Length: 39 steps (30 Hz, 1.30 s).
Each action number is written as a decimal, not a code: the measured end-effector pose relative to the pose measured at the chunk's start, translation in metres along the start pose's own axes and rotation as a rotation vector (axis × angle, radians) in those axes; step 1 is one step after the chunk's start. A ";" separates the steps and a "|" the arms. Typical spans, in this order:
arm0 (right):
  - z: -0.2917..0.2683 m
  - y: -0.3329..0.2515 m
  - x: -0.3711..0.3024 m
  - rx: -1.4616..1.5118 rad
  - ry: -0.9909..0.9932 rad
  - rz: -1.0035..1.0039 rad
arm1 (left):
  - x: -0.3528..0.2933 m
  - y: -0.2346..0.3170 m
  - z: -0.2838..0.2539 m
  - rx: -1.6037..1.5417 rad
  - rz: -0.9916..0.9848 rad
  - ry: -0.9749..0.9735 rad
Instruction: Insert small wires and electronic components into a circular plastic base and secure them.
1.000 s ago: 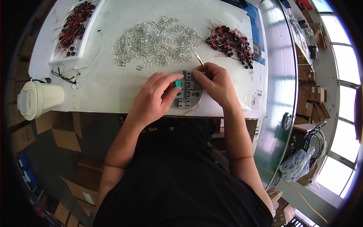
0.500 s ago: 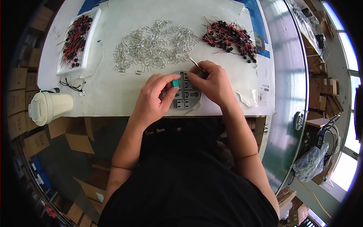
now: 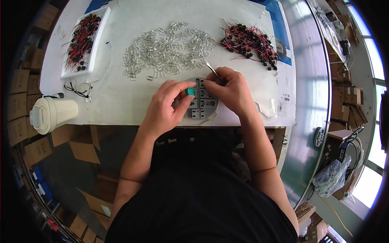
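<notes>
Between the thumb and fingers of my left hand [image 3: 164,105] is a small green block [image 3: 189,92], held at the left side of a round grey fixture [image 3: 210,103] with slots and dark rectangular openings. My right hand [image 3: 231,90] is closed around a slim silvery metal tool [image 3: 211,69], whose tip points up and left, away from me. The right thumb and fingertips rest at the fixture's upper right part. Whether they also pinch a small part there is hidden. Beyond the hands, many clear or shiny U-shaped small pieces [image 3: 162,54] lie spread on the white table.
At the far right lies a heap of black components with red wires [image 3: 247,42]. A white tray [image 3: 99,38] at the far left holds more. Eyeglasses [image 3: 83,90] and a cream lidded cup [image 3: 60,113] sit at the left edge. Torn paper [image 3: 267,107] lies right.
The fixture and my hands appear shifted very slightly to the right and nearer. More of the metal tool shows past my right fingers. Both hands keep their grips.
</notes>
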State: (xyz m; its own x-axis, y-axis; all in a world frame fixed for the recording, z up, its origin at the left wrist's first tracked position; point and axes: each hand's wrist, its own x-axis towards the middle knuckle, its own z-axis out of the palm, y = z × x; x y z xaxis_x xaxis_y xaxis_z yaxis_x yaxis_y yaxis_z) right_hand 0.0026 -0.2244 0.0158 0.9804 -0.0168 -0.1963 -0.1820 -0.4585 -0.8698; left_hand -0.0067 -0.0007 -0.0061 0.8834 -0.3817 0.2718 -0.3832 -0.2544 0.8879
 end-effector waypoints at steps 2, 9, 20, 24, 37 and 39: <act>0.000 -0.001 0.000 -0.007 -0.007 0.005 | 0.000 0.000 0.000 -0.010 0.000 0.006; -0.003 -0.009 -0.001 -0.019 -0.040 0.037 | 0.000 -0.002 -0.001 0.030 0.040 -0.006; 0.000 -0.002 0.001 -0.064 -0.039 -0.028 | 0.000 0.001 -0.003 0.024 0.022 0.001; -0.013 -0.009 0.001 0.262 -0.075 0.235 | 0.005 0.011 -0.008 0.180 0.070 -0.023; -0.011 0.001 -0.001 0.243 -0.041 0.132 | 0.039 0.034 0.015 0.770 0.198 -0.190; -0.013 -0.002 -0.005 0.133 0.007 0.009 | 0.037 0.032 0.018 0.761 0.207 -0.174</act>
State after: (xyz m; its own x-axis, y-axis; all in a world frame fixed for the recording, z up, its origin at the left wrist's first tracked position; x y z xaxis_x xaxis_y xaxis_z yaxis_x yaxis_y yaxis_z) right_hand -0.0005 -0.2346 0.0242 0.9791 -0.0271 -0.2014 -0.1986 -0.3369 -0.9203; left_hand 0.0090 -0.0391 0.0256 0.7436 -0.6043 0.2860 -0.6686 -0.6748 0.3125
